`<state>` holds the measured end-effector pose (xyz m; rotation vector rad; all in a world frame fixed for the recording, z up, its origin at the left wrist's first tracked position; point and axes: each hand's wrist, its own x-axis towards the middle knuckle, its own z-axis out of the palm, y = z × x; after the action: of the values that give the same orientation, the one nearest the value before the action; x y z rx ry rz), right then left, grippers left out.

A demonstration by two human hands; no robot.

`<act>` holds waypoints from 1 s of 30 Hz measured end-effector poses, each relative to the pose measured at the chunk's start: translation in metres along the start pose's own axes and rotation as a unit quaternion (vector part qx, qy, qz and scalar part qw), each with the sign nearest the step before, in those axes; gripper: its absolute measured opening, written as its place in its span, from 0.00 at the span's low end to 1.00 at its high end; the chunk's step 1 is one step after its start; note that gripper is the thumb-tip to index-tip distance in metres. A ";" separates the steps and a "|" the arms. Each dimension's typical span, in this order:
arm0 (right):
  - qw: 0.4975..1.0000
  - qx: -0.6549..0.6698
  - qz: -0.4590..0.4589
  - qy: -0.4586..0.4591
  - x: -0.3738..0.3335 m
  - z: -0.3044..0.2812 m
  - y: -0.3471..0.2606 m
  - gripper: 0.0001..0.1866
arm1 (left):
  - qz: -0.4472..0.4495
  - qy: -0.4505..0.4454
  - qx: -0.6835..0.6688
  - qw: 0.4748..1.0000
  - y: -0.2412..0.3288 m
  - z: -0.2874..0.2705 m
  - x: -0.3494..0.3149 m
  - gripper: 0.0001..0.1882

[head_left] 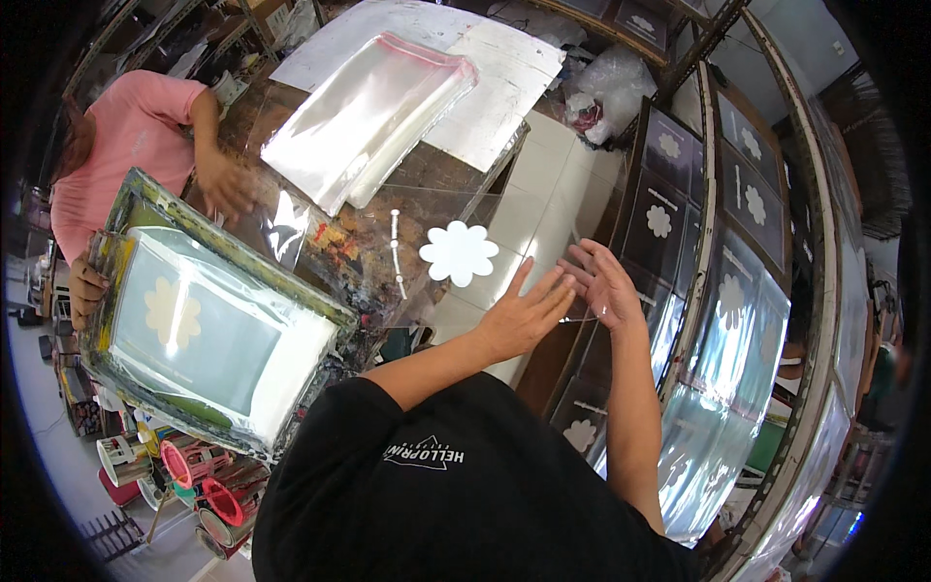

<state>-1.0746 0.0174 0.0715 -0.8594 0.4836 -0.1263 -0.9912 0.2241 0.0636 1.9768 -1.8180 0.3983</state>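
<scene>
A clear plastic sheet (pixel 427 209) stretches from the worktable toward my hands, over the gap beside the table. It carries a white flower print (pixel 460 254) and a narrow white line of print. My left hand (pixel 529 312) is at its near right part, fingers straight and thumb apart. Close beside it, my right hand (pixel 609 289) has bent fingers at the sheet's right end, seemingly gripping the edge; the transparent film makes the contact hard to see. Left of the sheet, a framed printing screen (pixel 223 320) stands tilted, with a pale flower on its mesh.
Across the table, a person in a pink shirt (pixel 131 141) has one hand on the screen frame and one over the table. A stack of clear bags (pixel 373 112) lies at the back. Racks (pixel 679 320) with printed sheets stand right; cans (pixel 189 461) sit lower left.
</scene>
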 end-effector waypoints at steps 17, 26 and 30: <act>0.914 -0.191 -0.176 0.312 -0.211 -0.098 -0.052 0.16 | 0.134 -0.046 -0.349 0.926 0.075 0.002 0.006 0.26; 0.821 -0.096 -0.267 0.495 -0.446 -0.190 -0.043 0.24 | 0.039 -0.167 -0.314 0.934 0.058 0.062 -0.040 0.17; 0.749 -0.039 -0.308 0.586 -0.553 -0.235 0.024 0.25 | -0.026 -0.277 -0.293 0.915 0.040 0.104 -0.099 0.16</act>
<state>-1.6738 0.0346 0.1216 -0.9218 1.3714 -1.3332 -1.0485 0.2576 -0.0703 1.7825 -1.8782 -0.7263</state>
